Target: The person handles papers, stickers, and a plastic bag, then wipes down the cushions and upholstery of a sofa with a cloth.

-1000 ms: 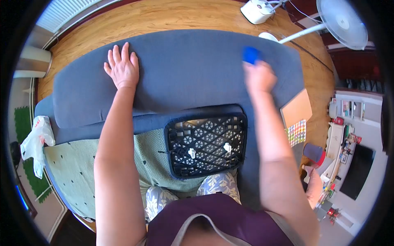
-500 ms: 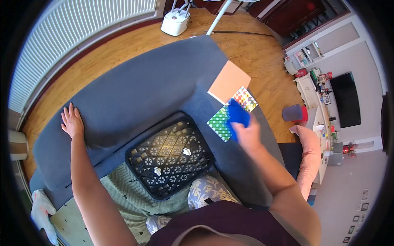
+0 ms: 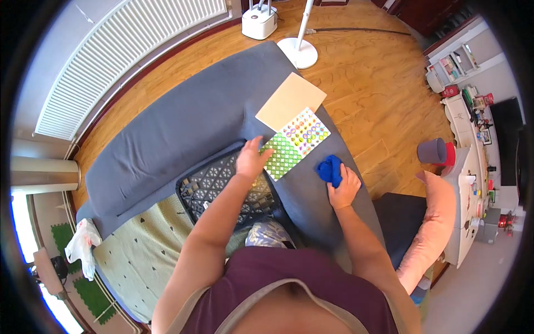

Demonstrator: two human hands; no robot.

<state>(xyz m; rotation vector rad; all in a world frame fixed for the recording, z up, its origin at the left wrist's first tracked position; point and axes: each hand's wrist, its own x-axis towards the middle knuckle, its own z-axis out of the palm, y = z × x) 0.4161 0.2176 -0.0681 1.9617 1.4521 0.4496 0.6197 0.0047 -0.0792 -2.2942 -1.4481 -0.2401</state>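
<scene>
Floor: wood boards point(image 3: 367, 94), lit, upper middle to right of the frame.
Wall side: white radiator point(image 3: 128, 61), upper left; white appliance point(image 3: 260, 23) and round white stand base point(image 3: 297, 53) at top centre.
Far right: dark screen point(image 3: 507, 139); grey bin point(image 3: 431, 151) on the floor; pink cushion point(image 3: 431, 222) lower down.
Sofa: dark grey point(image 3: 183, 133), running from left of centre across to lower right, backrest toward the upper left.
Right hand: point(image 3: 343, 188) right of centre, over the sofa seat; fingers curled, thumb and fingers closed about a bunched cloth.
Blue cloth: point(image 3: 329, 168) crumpled, at the fingertips of that hand, just beside the sheets.
Left hand: point(image 3: 253, 161) near centre, fingers loosely spread, at the left edge of the green sheet; cannot tell whether it touches.
Green sheet: point(image 3: 282, 158) patterned, flat on the seat, edge to edge with a multicoloured sheet point(image 3: 306, 132) at its upper right.
Tan board: point(image 3: 291, 102) plain, above both.
Black basket: point(image 3: 208, 178) lattice bottom, left of centre, partly behind the left forearm.
Blanket: pale green point(image 3: 142, 256), small dark marks, lower left.
Plastic bag: white point(image 3: 84, 245), at the sofa's left end.
</scene>
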